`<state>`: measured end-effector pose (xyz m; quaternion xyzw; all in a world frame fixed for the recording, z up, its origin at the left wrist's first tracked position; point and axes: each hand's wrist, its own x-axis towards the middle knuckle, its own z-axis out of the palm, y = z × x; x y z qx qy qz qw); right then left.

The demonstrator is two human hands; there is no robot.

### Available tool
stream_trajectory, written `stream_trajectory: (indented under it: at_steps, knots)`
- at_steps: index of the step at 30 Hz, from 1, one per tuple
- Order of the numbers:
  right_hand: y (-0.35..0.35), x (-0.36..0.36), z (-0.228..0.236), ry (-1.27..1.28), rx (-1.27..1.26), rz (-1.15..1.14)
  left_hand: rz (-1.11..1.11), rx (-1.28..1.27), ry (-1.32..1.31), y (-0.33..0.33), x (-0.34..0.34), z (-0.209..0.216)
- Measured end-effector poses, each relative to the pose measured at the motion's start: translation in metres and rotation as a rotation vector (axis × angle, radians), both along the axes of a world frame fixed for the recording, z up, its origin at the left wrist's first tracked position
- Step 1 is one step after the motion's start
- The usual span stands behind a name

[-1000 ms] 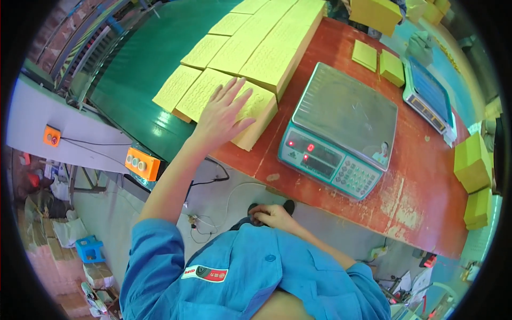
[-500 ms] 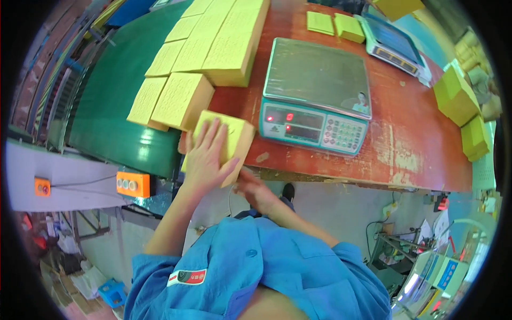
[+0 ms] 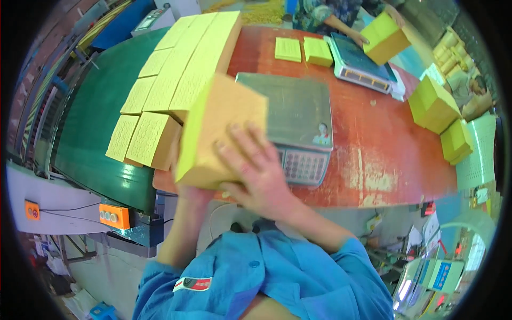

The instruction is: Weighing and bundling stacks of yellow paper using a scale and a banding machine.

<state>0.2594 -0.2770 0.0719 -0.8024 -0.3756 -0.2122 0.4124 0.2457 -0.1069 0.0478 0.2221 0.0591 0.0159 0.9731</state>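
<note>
I hold a thick block of yellow paper (image 3: pixel 229 109) tilted up between both hands, above the table's front edge. My left hand (image 3: pixel 195 193) grips it from below and its left side; most of those fingers are hidden behind it. My right hand (image 3: pixel 258 169) presses on its tan cut side, fingers spread against it. Behind the block stands a weighing scale (image 3: pixel 298 106) with a flat metal plate, partly covered by the block. Left of it are rows of similar yellow blocks (image 3: pixel 184 64), embossed on top; the nearest pair (image 3: pixel 152 138) sits close to my left hand.
A green conveyor belt (image 3: pixel 88 128) adjoins the red table (image 3: pixel 373 154) on the left, with an orange button box (image 3: pixel 114 216) below. Across the table a co-worker's hands hold another block (image 3: pixel 385 40) over a second scale (image 3: pixel 362 74). More blocks (image 3: pixel 434 104) stand at right.
The block has been lifted and tipped, its cut side now facing me. My right hand has moved from below onto that side; my left has shifted underneath. The view has shifted, showing the co-worker.
</note>
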Motion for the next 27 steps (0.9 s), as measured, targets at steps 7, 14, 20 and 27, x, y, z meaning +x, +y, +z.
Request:
stream_trajectory:
  at_steps: [7,14,20,27]
  knots:
    - [-0.094,0.106,0.030,-0.015,-0.149,-0.124,-0.189,-0.194,-0.152,-0.111,0.120,-0.008]
    - [-0.126,0.149,0.022,0.137,-0.144,-0.032,0.052,0.105,0.290,-0.117,0.153,-0.049]
    - [-0.104,0.121,0.007,-0.011,-0.441,-0.089,0.717,1.661,0.123,0.029,0.150,-0.024]
    - [-0.098,0.117,0.005,0.009,-0.431,-0.070,0.092,2.768,0.383,0.080,0.186,-0.056]
